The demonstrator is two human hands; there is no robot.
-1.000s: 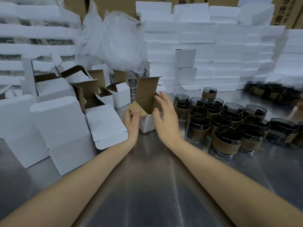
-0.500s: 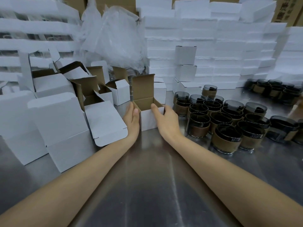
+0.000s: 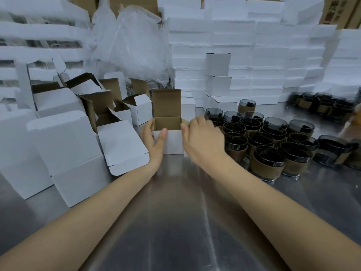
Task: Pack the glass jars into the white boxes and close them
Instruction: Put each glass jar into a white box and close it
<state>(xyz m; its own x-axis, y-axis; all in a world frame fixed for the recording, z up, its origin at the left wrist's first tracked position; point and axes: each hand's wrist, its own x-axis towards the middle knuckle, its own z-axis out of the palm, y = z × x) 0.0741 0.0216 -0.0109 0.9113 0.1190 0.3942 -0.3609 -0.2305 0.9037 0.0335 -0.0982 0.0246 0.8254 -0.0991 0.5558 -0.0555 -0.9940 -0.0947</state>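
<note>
The left hand (image 3: 154, 141) clasps the white box (image 3: 172, 142), thumb on its front wall, lid upright. The blurred right hand (image 3: 203, 137) sits at its other side, hold unclear. Just beyond crowd glass jars (image 3: 267, 153); empty boxes (image 3: 121, 145) flank the left.

Both bare arms reach forward, side by side. The left hand (image 3: 154, 140) holds the white box (image 3: 172, 142), thumb on its front, fingers round its side. The right hand (image 3: 203, 137) is blurry, back up, fingers bent.
</note>
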